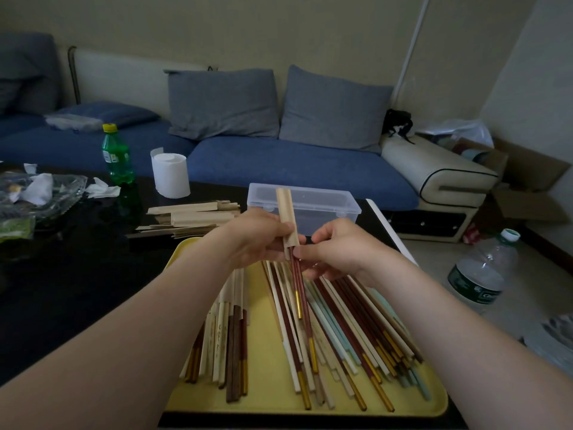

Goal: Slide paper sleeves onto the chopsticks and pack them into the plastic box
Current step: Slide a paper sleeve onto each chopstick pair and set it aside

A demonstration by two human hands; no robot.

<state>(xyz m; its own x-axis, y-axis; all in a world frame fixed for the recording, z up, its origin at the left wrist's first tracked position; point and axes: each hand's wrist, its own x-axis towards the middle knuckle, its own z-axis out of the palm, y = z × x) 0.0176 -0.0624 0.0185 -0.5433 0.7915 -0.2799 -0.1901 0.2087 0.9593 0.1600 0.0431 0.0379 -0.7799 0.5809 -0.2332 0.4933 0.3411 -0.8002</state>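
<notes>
- The one paper sleeve in play is up in the air over the tray's far end. It stands nearly upright, with its top overlapping the clear box behind it.
- 2 dark red chopsticks with gold ends have their tips tucked into the sleeve's bottom opening. Most of their length hangs out toward the person, one sitting lower than the other.
- The left hand has its fingers curled round the lower part of the sleeve, thumb on the front.
- The right hand pinches the pair just under the sleeve's mouth between thumb and fingertips, with the other fingers loosely bent.
- 1 yellow tray sits right below, with loose chopsticks in two batches. The smaller bunch is on the left and the fanned heap on the right. White, brown, red and pale blue ones are all mixed in, honestly too many to count.
- 1 clear plastic box stands on the dark table just past the tray. I can't tell if anything's inside.
- A messy stack of spare sleeves lies left of the box.
- Further back on the table are 1 green bottle and 1 white paper roll.
- 1 big water bottle is on the floor at right.
- A blue sofa with 2 grey cushions is behind it all.
</notes>
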